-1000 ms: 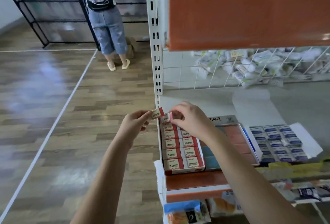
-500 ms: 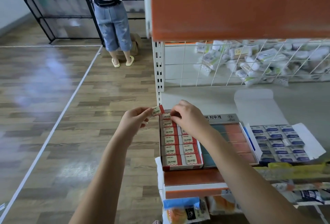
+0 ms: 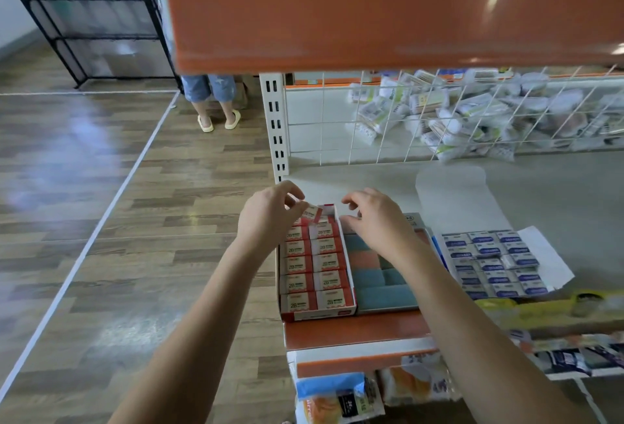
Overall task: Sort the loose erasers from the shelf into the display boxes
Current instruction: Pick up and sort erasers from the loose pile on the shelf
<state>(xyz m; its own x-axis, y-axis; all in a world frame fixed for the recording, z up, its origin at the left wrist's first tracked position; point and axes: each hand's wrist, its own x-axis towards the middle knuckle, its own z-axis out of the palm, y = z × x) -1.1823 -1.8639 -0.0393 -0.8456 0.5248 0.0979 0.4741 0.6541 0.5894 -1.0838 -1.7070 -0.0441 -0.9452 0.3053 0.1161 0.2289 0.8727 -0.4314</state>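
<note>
A red display box (image 3: 317,314) stands at the shelf's left front corner, filled with two columns of red-and-white 2B erasers (image 3: 312,265). My left hand (image 3: 270,217) pinches one such eraser (image 3: 312,212) tilted over the box's far end. My right hand (image 3: 378,221) hovers just right of that spot with loosely curled fingers and holds nothing. A second box (image 3: 385,275) to the right holds teal and salmon erasers. Further right, an opened white box (image 3: 540,254) carries blue-labelled erasers (image 3: 493,265).
An orange upper shelf (image 3: 388,8) overhangs close above. A wire grid (image 3: 439,112) backs the grey shelf (image 3: 557,187), with packaged goods piled behind it. A person's legs (image 3: 212,99) stand on the wooden floor at the far left, near a black rack (image 3: 84,18).
My left hand has carried its eraser right, over the far end of the red box. My right hand has let go of the eraser it pressed and drawn right. The camera tilted down.
</note>
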